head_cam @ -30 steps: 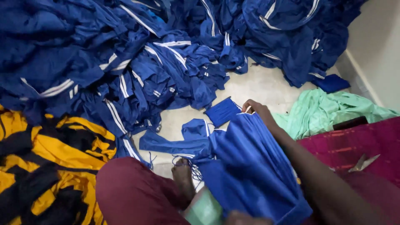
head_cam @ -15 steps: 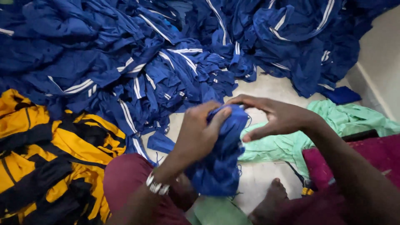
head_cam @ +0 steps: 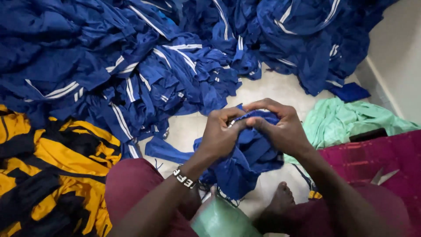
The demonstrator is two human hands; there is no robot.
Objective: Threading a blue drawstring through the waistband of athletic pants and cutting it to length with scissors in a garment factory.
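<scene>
**Both hands bunching the blue garment**

Head view: your left hand [head_cam: 221,131] and right hand [head_cam: 280,127] meet over your lap, fingers pinching the gathered top of the blue garment [head_cam: 243,162], which hangs between your knees. You look mid-fold or mid-check; next wants a firm tug. The blue clothes pile [head_cam: 144,66] lies beyond, the yellow-and-black pile [head_cam: 48,171] at your left.

No packages, labels, signs or screens anywhere in view here, just loose cloth on the floor.
</scene>
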